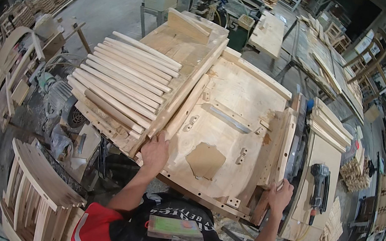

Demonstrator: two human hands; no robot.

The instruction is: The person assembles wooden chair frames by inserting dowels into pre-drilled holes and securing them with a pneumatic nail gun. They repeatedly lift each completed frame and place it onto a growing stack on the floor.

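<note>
A pale wooden jig board (pixel 223 125) with small blocks fixed on it lies before me. Along its left side runs a long wooden rail (pixel 190 104), and my left hand (pixel 155 153) is closed on its near end. On the right side stands another wooden rail (pixel 286 146) with holes along it. My right hand (pixel 281 195) grips that rail's near end, thumb and fingers bent round it. A brown irregular patch (pixel 205 161) shows on the board between my hands. The undersides of both grips are hidden.
Several wooden slats (pixel 126 76) lie in a row on the left bench. A nail gun (pixel 318 190) rests on the right-hand board, beyond a small stack of wooden pieces (pixel 330 124). Chair-back frames (pixel 41 187) stand low at left, near an electric motor (pixel 57 93).
</note>
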